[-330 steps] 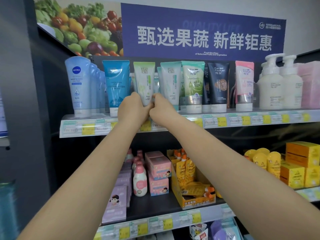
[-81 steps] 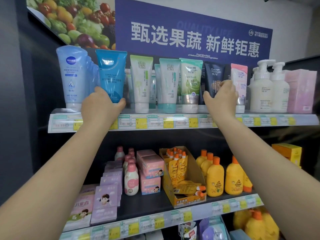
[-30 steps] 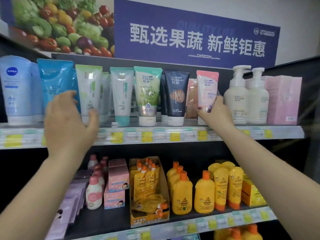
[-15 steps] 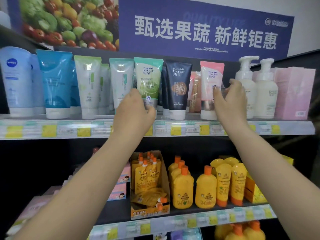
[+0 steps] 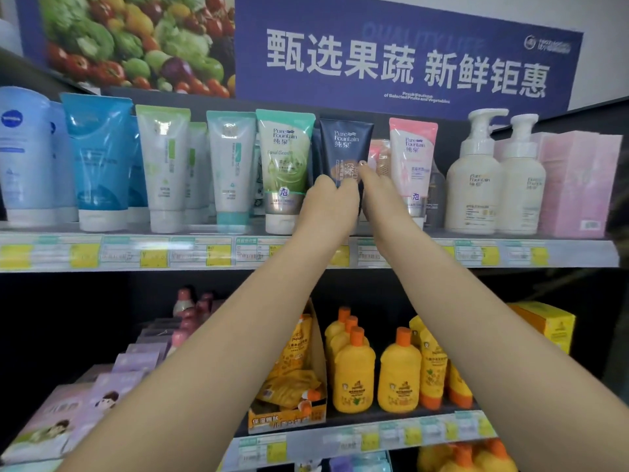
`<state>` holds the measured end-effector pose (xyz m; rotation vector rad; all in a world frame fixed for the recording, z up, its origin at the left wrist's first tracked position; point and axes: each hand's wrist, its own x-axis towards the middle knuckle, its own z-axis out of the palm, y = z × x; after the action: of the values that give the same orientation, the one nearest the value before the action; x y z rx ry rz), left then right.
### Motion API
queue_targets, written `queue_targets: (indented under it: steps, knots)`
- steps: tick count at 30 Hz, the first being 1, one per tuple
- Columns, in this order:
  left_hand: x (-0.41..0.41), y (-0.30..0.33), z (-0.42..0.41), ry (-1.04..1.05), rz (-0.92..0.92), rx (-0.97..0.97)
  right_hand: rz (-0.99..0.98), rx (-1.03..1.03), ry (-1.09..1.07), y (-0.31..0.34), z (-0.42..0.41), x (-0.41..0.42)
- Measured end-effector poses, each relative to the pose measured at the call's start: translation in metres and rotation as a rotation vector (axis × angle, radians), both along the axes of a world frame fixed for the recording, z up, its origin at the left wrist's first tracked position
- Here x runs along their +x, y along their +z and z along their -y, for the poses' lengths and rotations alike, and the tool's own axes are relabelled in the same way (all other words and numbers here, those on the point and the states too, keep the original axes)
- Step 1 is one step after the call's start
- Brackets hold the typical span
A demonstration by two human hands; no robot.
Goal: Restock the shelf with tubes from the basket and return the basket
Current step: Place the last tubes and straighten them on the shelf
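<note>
We are squaring up a nearly full top shelf (image 5: 306, 257), both our left hand (image 5: 328, 202) and right hand (image 5: 376, 189) cupping the upright navy tube (image 5: 345, 148) standing between the green tube (image 5: 284, 165) and pink tube (image 5: 412, 158), the basket out of sight and, we are judging, yet to be returned.
</note>
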<state>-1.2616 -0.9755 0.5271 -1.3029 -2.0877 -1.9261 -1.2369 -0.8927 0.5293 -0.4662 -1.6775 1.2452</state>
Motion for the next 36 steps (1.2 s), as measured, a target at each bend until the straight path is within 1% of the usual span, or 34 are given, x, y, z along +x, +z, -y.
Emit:
queue_targets:
  steps: [2,5,9,12,14,17,19,25,27,30,36]
  knots:
    - [0.0,0.004,-0.01,-0.005,0.087,0.016,0.007,-0.08,0.06,0.002,-0.009,-0.004]
    - [-0.004,0.007,-0.024,0.028,0.192,0.025,-0.002,-0.133,0.126,0.007,-0.012,-0.001]
    - [-0.01,0.012,-0.034,0.067,0.272,0.036,-0.021,-0.216,0.199,0.015,-0.014,0.001]
    - [-0.013,0.017,-0.038,0.038,0.308,0.076,-0.003,-0.223,0.248,0.019,-0.015,-0.001]
    - [-0.031,0.016,-0.055,0.036,0.327,0.118,0.008,-0.225,0.274,0.018,-0.017,-0.003]
    - [-0.051,0.014,-0.076,0.046,0.363,0.118,-0.004,-0.216,0.291,0.016,-0.019,-0.009]
    - [-0.04,0.016,-0.069,0.056,0.354,0.121,-0.008,-0.218,0.299,0.015,-0.023,-0.013]
    - [-0.02,0.018,-0.058,0.103,0.329,0.148,-0.027,-0.281,0.425,0.012,-0.034,-0.016]
    - [-0.022,0.018,-0.059,0.139,0.31,0.136,-0.053,-0.298,0.457,0.012,-0.036,-0.017]
    - [-0.026,0.016,-0.062,0.133,0.276,0.146,-0.106,-0.329,0.495,0.012,-0.039,-0.018]
    - [-0.033,0.013,-0.065,0.134,0.243,0.15,-0.138,-0.316,0.517,0.01,-0.039,-0.019]
